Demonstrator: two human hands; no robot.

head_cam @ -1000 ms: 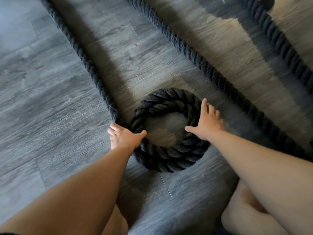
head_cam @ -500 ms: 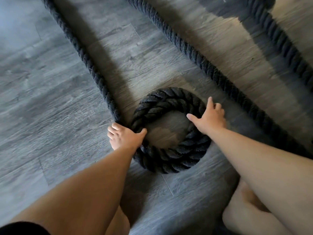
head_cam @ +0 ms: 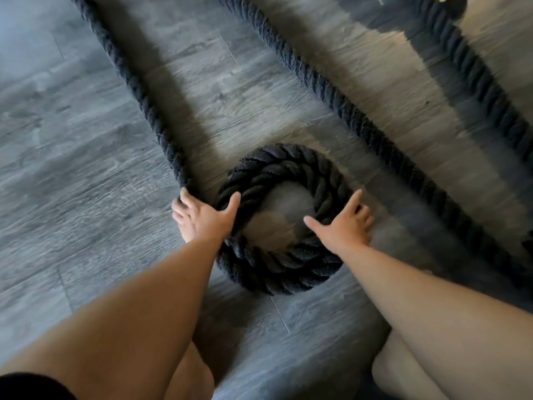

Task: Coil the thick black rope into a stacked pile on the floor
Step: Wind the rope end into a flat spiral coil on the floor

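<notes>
Thick black rope (head_cam: 281,219): coiled into a round ring at centre frame, slightly below the middle, lying flat on the floor (head_cam: 86,226). Ring looks about two turns thick, strands packed against each other; bare floor shows through its open middle. No container in view; the coil sits directly on the boards.

From the coil's left edge a free run of rope (head_cam: 129,79) leaves toward the upper left of the frame, straight along the floor. A second run (head_cam: 346,111) crosses diagonally from top centre down to the right edge, passing just beside the coil on its right but apart from it. A third stretch (head_cam: 473,70) lies in the upper right, blurred.

My left hand (head_cam: 203,217): at the ring's left side, fingers spread, thumb laid over the coil's top, the other fingers at the point where the free run meets the ring. Grip wide, flat, pressing rather than closed around anything.

My right hand (head_cam: 343,226): on the ring's right side, palm down on the rope, fingers splayed across it, thumb pointing into the open middle. Grip wide here too, holding nothing.

Floor: grey wood-look planks, a sunlit patch in the upper right, shade elsewhere. My forearms enter from the bottom edge; bare knees (head_cam: 403,373) at lower centre and lower right.
</notes>
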